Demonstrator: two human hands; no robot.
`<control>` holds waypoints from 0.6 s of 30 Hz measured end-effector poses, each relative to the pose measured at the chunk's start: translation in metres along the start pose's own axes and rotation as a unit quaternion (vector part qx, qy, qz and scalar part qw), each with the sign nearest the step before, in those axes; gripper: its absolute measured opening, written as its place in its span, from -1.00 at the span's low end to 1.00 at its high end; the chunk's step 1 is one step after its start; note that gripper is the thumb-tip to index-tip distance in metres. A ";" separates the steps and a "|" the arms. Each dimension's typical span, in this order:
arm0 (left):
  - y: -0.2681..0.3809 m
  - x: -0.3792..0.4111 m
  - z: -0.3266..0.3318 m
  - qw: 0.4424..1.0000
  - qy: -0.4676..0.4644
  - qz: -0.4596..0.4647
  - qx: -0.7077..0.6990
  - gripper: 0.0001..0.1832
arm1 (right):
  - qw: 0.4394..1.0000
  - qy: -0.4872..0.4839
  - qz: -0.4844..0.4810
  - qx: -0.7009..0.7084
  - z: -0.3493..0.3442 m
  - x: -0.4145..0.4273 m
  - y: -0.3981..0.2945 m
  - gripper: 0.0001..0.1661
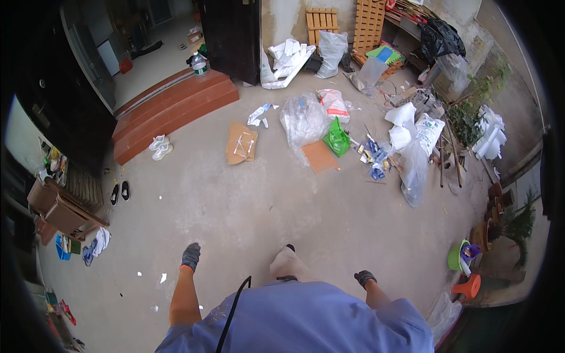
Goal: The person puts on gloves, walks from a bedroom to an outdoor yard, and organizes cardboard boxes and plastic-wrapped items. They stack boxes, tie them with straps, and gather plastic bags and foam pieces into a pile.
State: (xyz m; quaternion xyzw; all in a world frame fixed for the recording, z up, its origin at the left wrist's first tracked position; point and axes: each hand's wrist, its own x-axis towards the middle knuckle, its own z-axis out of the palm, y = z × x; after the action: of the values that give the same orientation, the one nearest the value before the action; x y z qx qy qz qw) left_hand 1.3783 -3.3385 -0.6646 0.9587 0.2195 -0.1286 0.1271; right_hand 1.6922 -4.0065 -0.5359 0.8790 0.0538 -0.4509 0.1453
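My left hand [190, 257], in a grey knit glove with an orange cuff, hangs over the concrete floor at the lower left; its fingers look curled, and I see nothing in it. At the lower right hangs my right hand [365, 278], gloved in grey too, its grip unclear. Neither touches anything visible. Ahead on the floor lie flattened cardboard [236, 143] tied with white string, a clear plastic bag [302, 119], a green bag [337, 139], a brown board [320, 156] and a pile of small packaging [375, 154]. A long clear bag [414, 172] lies right of that pile.
Red tiled steps [176, 106] lead to an open doorway, with white shoes [161, 147] beside them. White foam pieces [289, 61] and wooden slats [322, 20] lean by the wall. Folded brown chairs [66, 209] stand left; potted plants [483, 234], a green bucket [454, 256] and an orange stool [468, 287] stand right.
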 end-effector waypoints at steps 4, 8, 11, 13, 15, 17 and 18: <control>-0.006 0.002 0.081 0.943 -0.122 -0.141 -0.275 -0.69 | 0.990 0.046 -0.021 0.131 -0.148 0.052 -0.094 -0.43; -0.029 -0.007 0.088 0.783 -0.206 -0.321 -0.490 -0.71 | 0.978 0.098 -0.093 0.159 -0.255 0.102 -0.180 -0.39; -0.003 0.017 -0.002 0.527 -0.113 -0.535 -0.650 -0.82 | 0.963 0.112 -0.144 0.199 -0.311 0.166 -0.260 -0.40; 0.000 0.052 -0.049 0.514 -0.118 -0.575 -0.626 -0.89 | 0.932 0.084 -0.163 0.312 -0.338 0.190 -0.313 -0.41; -0.024 0.074 -0.025 0.522 -0.137 -0.564 -0.625 -0.86 | 0.921 0.079 -0.178 0.338 -0.351 0.222 -0.362 -0.43; -0.044 0.100 -0.009 0.522 -0.138 -0.580 -0.609 -0.79 | 0.914 0.045 -0.199 0.349 -0.366 0.245 -0.416 -0.41; -0.050 0.120 -0.010 0.523 -0.139 -0.582 -0.607 -0.77 | 0.926 0.037 -0.201 0.317 -0.369 0.257 -0.439 -0.40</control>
State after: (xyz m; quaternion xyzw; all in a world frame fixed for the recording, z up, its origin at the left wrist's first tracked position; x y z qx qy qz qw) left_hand 1.4617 -3.2454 -0.7009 0.2785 0.7331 -0.1415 0.6041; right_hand 2.0307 -3.4853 -0.6308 0.8661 0.0890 -0.4312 -0.2367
